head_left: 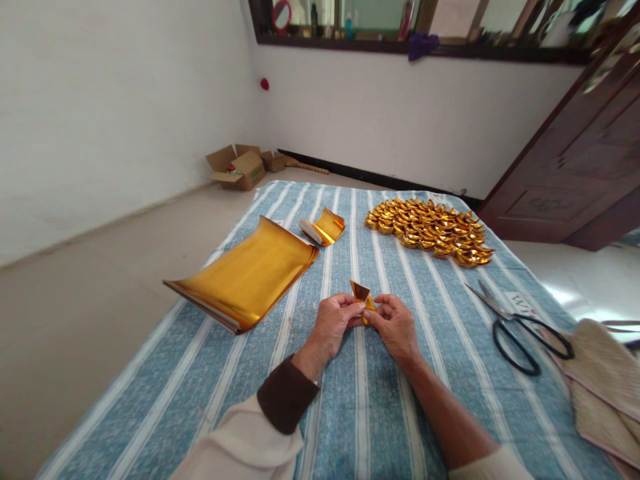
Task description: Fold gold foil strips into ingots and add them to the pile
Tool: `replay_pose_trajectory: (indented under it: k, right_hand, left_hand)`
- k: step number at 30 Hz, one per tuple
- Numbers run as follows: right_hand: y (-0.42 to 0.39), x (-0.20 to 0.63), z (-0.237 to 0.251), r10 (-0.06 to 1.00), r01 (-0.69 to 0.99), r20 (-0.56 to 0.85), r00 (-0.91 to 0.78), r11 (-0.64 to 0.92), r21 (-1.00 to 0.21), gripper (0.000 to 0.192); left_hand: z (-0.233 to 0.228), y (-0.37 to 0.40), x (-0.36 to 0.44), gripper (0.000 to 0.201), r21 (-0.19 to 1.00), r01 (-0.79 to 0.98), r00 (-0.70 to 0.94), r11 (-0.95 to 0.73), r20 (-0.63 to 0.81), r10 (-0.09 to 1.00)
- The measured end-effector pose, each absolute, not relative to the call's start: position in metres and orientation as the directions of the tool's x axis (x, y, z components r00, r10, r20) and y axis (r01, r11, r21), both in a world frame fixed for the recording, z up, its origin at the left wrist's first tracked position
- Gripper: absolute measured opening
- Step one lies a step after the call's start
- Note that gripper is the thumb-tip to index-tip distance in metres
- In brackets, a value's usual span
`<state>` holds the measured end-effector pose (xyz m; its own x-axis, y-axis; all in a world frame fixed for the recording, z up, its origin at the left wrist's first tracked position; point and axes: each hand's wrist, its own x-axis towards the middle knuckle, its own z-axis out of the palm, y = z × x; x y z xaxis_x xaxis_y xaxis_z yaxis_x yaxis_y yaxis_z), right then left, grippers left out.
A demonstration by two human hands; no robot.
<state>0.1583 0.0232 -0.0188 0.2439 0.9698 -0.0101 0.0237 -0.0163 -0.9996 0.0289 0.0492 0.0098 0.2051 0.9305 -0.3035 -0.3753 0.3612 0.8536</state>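
Note:
My left hand (334,321) and my right hand (395,325) meet over the middle of the blue striped cloth (350,413). Both pinch one small folded piece of gold paper (361,293), whose pointed top sticks up between my fingertips. A stack of large gold paper sheets (247,275) lies to the left of my hands, curled at its edges. A smaller curled stack of gold sheets (326,228) lies beyond it. A pile of several folded gold paper ingots (433,230) sits at the far right of the cloth.
Black-handled scissors (520,327) lie on the cloth at the right. Woven mats (607,380) overlap the right edge. Open cardboard boxes (240,167) stand on the floor by the far wall. A dark wooden door (575,153) stands at the right.

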Motion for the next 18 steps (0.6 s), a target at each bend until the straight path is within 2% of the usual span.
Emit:
replay_pose_trajectory:
  k: [12, 15, 18]
  right_hand:
    - [0.0227, 0.1617, -0.0161, 0.981, 0.067, -0.006, 0.192, -0.019, -0.998, 0.029]
    - [0.0225, 0.1622, -0.0148, 0.985, 0.055, -0.015, 0.173, -0.025, -0.998, 0.029]
    - [0.0233, 0.165, -0.013, 0.984, 0.038, 0.002, 0.177, -0.005, -0.999, 0.03]
  left_hand:
    - [0.0059, 0.0506, 0.0271, 0.023, 0.87, -0.327, 0.238, 0.369, -0.302, 0.923]
    - [0.0038, 0.051, 0.0271, 0.02, 0.918, -0.256, 0.205, 0.302, -0.254, 0.945]
    - [0.0027, 0.051, 0.0257, 0.012, 0.984, -0.105, 0.149, 0.145, -0.128, 0.98]
